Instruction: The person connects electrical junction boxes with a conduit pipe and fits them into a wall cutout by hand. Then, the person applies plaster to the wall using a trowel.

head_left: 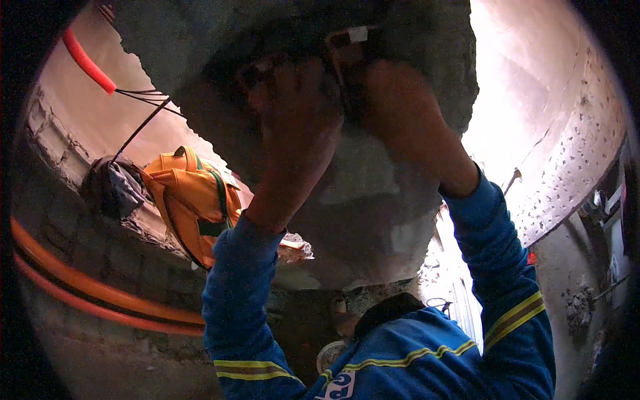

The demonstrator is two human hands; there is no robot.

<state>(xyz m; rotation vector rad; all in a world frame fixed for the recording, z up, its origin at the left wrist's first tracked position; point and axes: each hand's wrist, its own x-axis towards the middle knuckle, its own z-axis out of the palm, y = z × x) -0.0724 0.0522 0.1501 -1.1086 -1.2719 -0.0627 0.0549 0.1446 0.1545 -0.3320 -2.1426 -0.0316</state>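
Observation:
Both of my arms, in blue sleeves with yellow-edged stripes, reach up to a dark hollow in a grey, rough-edged wall slab (pixel 360 200). My left hand (pixel 300 97) is closed, its fingers curled beside a reddish-brown, box-like edge; deep shadow hides what they grip. Just to its right, my right hand (pixel 403 90) bends inward with curled fingers, and whatever it holds is lost in the dark. Between and above the hands is a thin reddish-brown frame (pixel 335 57). A small white patch (pixel 358 33) shows at its top.
An orange and green bag (pixel 193 193) rests on a broken ledge at the left, beside a dark cloth bundle (pixel 113 187). Black cables come out of a red conduit (pixel 89 61) above it. Orange conduits (pixel 100 287) curve along the lower left. Bright light falls on the pitted wall (pixel 560 147) at right.

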